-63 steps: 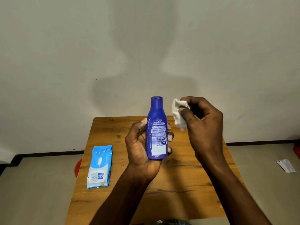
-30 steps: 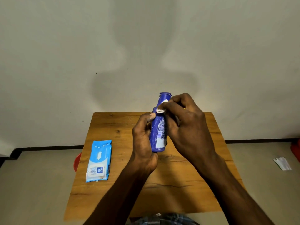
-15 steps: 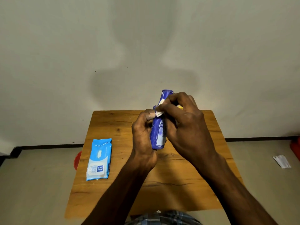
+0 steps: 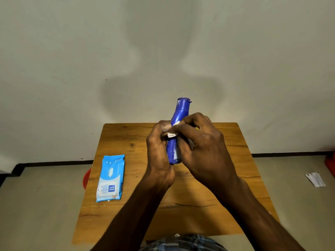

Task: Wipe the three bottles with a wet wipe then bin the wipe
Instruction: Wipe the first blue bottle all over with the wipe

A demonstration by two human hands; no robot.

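A blue bottle (image 4: 181, 111) with a white label is held upright above the wooden table (image 4: 137, 142), its cap pointing up and slightly right. My left hand (image 4: 159, 151) grips its lower body from the left. My right hand (image 4: 201, 147) wraps the bottle's middle from the right and presses a white wet wipe (image 4: 171, 134) against it; only a small fold of the wipe shows between the fingers. A bit of yellow (image 4: 196, 128) peeks out behind my right fingers. No other bottle shows clearly.
A light blue pack of wet wipes (image 4: 111, 178) lies on the table's left side. A red round object (image 4: 86, 179) sits on the floor under the table's left edge. A white scrap (image 4: 315, 179) lies on the floor at right, with something red (image 4: 330, 163) at the right border.
My right hand brought the wipe from beside the bottle onto it and closed around it. Since half a second ago the wipe has slid down from the neck to the middle.
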